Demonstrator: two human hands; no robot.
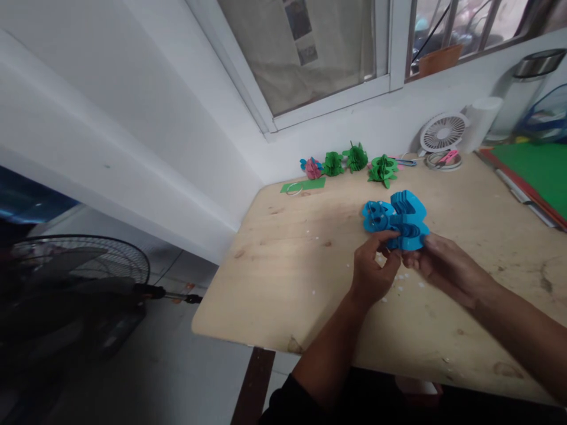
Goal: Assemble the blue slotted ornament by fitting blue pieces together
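Note:
A blue stack of cut-paper shapes with rounded lobes is held between my two hands, above the wooden table. My left hand pinches its near left edge between thumb and finger. On the right side, my right hand grips the stack from below, with its fingertips partly hidden under the paper. Just left of the stack lies a blue paper cutout piece with curled layers; whether it is joined to the held stack I cannot tell. Small white paper scraps dot the wood beneath my hands.
Green folded-paper figures and a pink-and-blue one line the table's back edge. A green strip, a small white fan, tape rolls and green sheets are farther back. A black floor fan stands left of the table.

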